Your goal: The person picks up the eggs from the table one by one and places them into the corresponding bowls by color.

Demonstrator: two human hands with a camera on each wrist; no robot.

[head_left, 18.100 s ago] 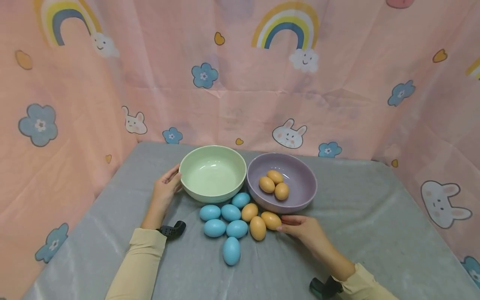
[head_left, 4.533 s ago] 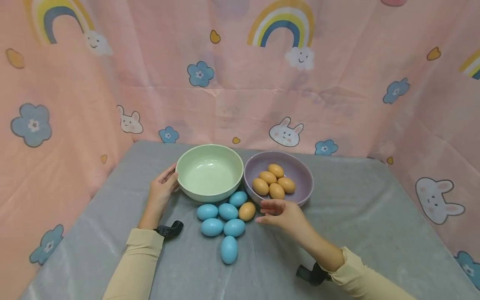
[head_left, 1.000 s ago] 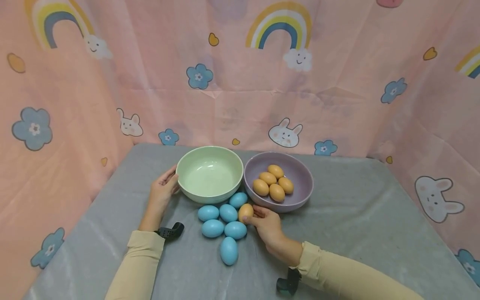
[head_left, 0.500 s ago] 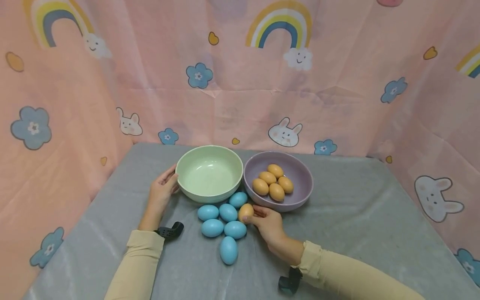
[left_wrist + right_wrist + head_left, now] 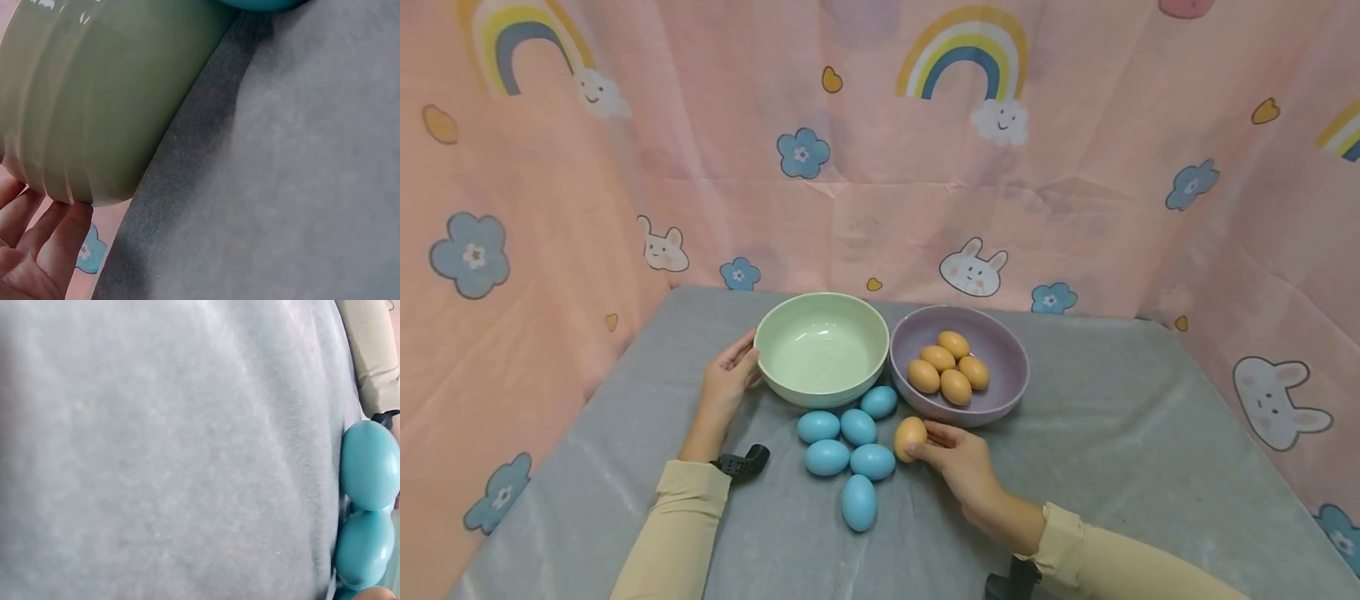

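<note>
My right hand [image 5: 966, 471] pinches an orange egg [image 5: 911, 439] between thumb and fingers, just in front of the purple bowl [image 5: 1011, 387]. Several orange eggs [image 5: 956, 387] lie inside that bowl. With its fingertips, my left hand [image 5: 726, 387] touches the outer left side of a light green bowl [image 5: 820, 358], which has nothing in it. In the left wrist view, the fingers [image 5: 65, 240] rest against the glossy green wall [image 5: 112, 112]. Several blue eggs [image 5: 859, 502] lie grouped on the cloth below the two bowls. The right wrist view shows blue eggs [image 5: 370, 465] at its right edge; the held egg is out of that view.
A grey cloth [image 5: 1120, 433] covers the table. Pink curtains [image 5: 880, 208] printed with rainbows, flowers and rabbits hang behind and at both sides. The two bowls stand side by side towards the back.
Over the longer span, orange eggs went from the cloth into the purple bowl. In the last half second, my right hand drew its egg rightward from the blue ones. My left hand stayed put.
</note>
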